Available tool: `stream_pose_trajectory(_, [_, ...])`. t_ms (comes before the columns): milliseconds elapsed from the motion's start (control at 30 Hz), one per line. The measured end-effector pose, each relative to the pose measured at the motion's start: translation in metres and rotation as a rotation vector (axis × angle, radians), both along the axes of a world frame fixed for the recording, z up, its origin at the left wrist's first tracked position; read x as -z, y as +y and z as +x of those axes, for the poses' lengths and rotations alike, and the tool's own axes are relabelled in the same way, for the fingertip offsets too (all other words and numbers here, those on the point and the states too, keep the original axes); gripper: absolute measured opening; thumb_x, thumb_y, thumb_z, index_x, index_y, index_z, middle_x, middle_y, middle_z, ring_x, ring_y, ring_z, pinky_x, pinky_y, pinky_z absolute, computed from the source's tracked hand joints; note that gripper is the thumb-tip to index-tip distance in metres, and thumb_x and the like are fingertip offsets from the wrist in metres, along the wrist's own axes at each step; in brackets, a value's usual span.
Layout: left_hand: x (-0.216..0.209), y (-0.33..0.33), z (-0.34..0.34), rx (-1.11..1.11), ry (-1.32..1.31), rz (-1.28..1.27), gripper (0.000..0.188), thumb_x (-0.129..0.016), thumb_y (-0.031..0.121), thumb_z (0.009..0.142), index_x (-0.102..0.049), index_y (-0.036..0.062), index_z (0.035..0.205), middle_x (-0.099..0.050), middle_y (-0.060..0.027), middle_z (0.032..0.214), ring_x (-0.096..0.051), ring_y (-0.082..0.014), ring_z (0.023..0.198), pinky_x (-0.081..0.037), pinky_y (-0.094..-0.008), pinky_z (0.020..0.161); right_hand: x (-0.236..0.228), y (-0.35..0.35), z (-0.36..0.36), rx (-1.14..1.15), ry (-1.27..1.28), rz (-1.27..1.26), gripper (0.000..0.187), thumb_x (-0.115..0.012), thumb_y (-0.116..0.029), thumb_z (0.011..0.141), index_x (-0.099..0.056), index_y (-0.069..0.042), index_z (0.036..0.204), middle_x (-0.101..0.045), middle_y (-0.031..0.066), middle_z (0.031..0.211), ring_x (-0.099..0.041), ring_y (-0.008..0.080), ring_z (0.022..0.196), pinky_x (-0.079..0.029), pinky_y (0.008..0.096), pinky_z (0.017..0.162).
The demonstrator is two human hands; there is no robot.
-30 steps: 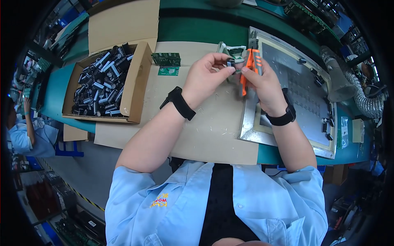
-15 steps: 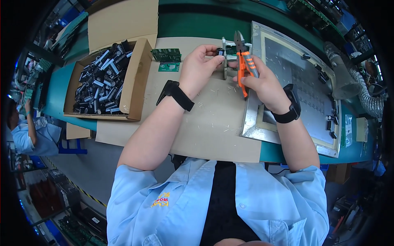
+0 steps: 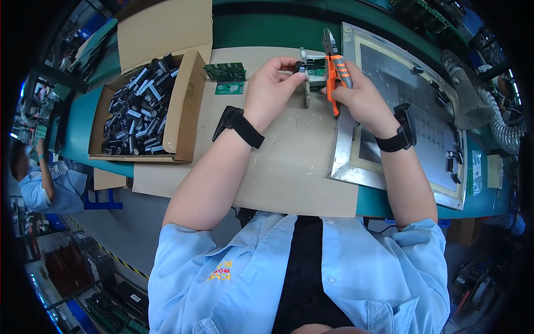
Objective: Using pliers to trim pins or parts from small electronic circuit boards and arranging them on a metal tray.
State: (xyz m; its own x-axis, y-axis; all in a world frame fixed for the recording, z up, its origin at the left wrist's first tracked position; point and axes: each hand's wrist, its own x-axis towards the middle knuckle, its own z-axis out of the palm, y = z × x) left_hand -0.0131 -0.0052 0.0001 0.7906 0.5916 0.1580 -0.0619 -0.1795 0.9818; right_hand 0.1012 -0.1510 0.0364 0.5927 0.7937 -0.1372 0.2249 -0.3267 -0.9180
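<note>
Between the thumb and fingers of my left hand (image 3: 271, 92) is a small dark capacitor (image 3: 301, 68), mostly covered by the fingertips. It sits against the left side of an upright circuit board (image 3: 307, 96) with pale edges and green parts. My right hand (image 3: 361, 99) is closed round the orange and grey handles of a pair of cutting pliers (image 3: 332, 72). Their jaws point away from me, past the board's far right side. Whether the right fingertips touch the board is hard to see.
On the left, an open cardboard box (image 3: 189, 106) holds many capacitors. Beside it are green circuit boards (image 3: 229, 88). Wire clippings lie on the cardboard sheet (image 3: 278, 189). A metal-framed panel (image 3: 367, 178) on the right carries loose capacitors. A co-worker (image 3: 53, 183) is at far left.
My right hand and the pliers have moved slightly right and away from me, off the board, showing more of its green parts. The left hand keeps its pinch.
</note>
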Motion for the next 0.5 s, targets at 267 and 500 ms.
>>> stream_pose_trajectory(267, [-0.006,0.004,-0.009,0.018,0.018,0.113,0.027,-0.067,0.010,0.079,-0.057,-0.0017,0.101,-0.064,-0.0068,0.086,-0.060,-0.0100,0.073,-0.048,-0.0230,0.066,-0.010,-0.011,0.001,-0.071,0.309,0.136,0.052,-0.048,-0.003,0.075,-0.040,-0.001,0.126,-0.056,0.0097,0.107,-0.062,0.0201,0.094,-0.049,0.0269,0.072])
stream_pose_trajectory(500, [-0.002,0.010,-0.008,0.033,0.115,0.125,0.028,-0.068,0.010,0.079,-0.056,-0.0017,0.102,-0.063,-0.0067,0.086,-0.059,-0.0093,0.074,-0.047,-0.0224,0.068,-0.011,-0.012,-0.002,-0.089,0.274,0.239,0.052,-0.049,-0.005,0.075,-0.040,0.000,0.126,-0.056,0.0107,0.113,-0.062,0.0200,0.096,-0.047,0.0245,0.072])
